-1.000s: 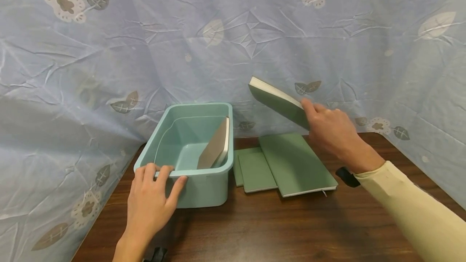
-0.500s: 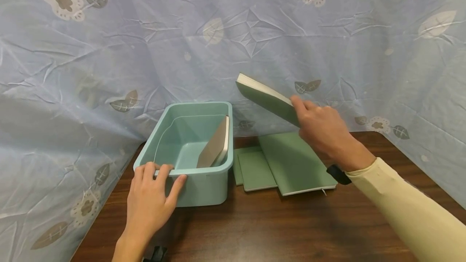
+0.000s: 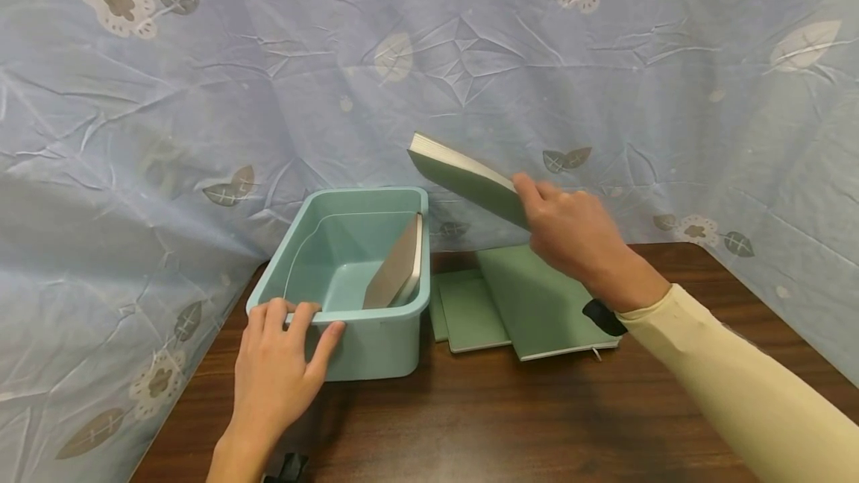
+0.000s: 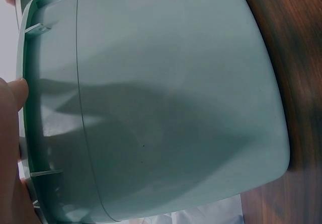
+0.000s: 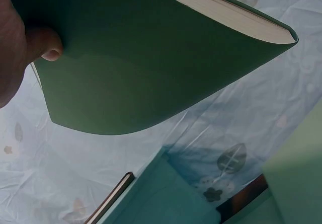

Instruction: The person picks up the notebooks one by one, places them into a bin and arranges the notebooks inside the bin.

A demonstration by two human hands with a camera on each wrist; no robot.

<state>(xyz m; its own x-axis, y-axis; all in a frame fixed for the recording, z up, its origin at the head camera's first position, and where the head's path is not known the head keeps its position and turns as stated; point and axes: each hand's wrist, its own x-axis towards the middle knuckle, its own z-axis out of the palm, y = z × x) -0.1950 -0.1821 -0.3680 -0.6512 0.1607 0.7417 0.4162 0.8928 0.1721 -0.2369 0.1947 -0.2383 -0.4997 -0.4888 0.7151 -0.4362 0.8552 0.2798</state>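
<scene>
My right hand (image 3: 570, 237) grips a green notebook (image 3: 466, 181) by one end, held in the air and slanting up to the left, near the tub's right rim. In the right wrist view the thumb (image 5: 43, 45) presses on the notebook's cover, and cream page edges show. A light teal plastic tub (image 3: 369, 349) stands on the left; my left hand (image 3: 271, 375) holds its near rim, fingers hooked over and thumb outside. Inside the tub, a brown-covered notebook (image 3: 392, 267) leans against the right wall.
Right of the tub, a large green notebook (image 3: 543, 308) lies on the dark wooden table (image 3: 470, 423), beside a smaller green notebook (image 3: 473, 315) that overlaps another green notebook (image 3: 438, 315). A blue floral curtain (image 3: 335, 95) hangs behind the table.
My right hand has carried the green notebook leftward toward the tub. The left hand keeps its hold on the rim, and the tub has stayed in place.
</scene>
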